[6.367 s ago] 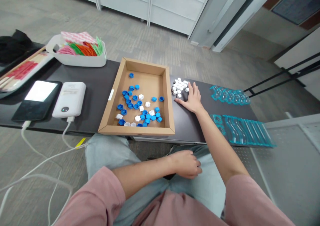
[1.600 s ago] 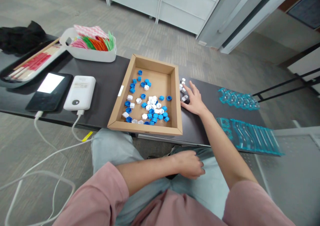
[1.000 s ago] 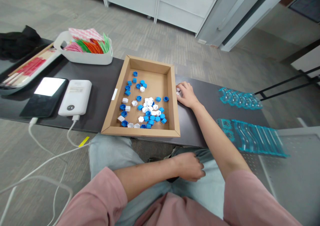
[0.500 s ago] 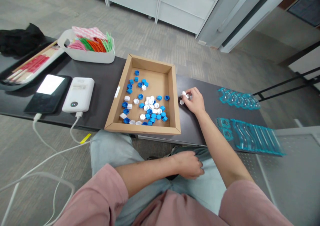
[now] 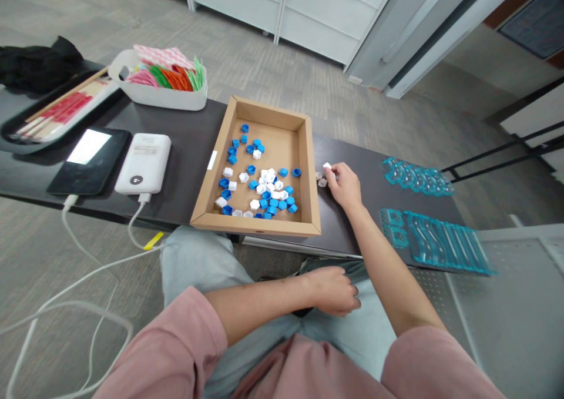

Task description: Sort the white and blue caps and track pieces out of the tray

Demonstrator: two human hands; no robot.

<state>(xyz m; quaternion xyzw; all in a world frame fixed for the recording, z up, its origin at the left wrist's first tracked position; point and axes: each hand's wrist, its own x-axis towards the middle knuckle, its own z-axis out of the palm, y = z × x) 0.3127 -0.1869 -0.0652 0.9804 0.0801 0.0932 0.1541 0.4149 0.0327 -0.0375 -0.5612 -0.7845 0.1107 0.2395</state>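
Pinching one white hexagonal piece (image 5: 326, 166) at the thumb and fingertips, the right hand (image 5: 345, 185) is held narrow over the tabletop (image 5: 189, 152), just beyond the right wall of the cardboard box (image 5: 314, 199). Next to that wall, near the hand, a few loose white pieces (image 5: 322, 183) lie on the tabletop. Left hand (image 5: 337, 291) rests curled on the lap, off the tabletop's near edge; cannot tell whether anything is inside it. Box sits around mid-tabletop, its near wall at the near edge; inside, blue pieces (image 5: 251, 169) and white ones are scattered, with the densest cluster toward its near right corner. Toward the tabletop's right end: two groups of teal plastic parts, one nearer the far edge (image 5: 418, 177), one along the near edge (image 5: 449, 243). Left of box: white power bank (image 5: 143, 164) and phone (image 5: 88, 161) near the near edge; white basket (image 5: 163, 97) at the far edge.
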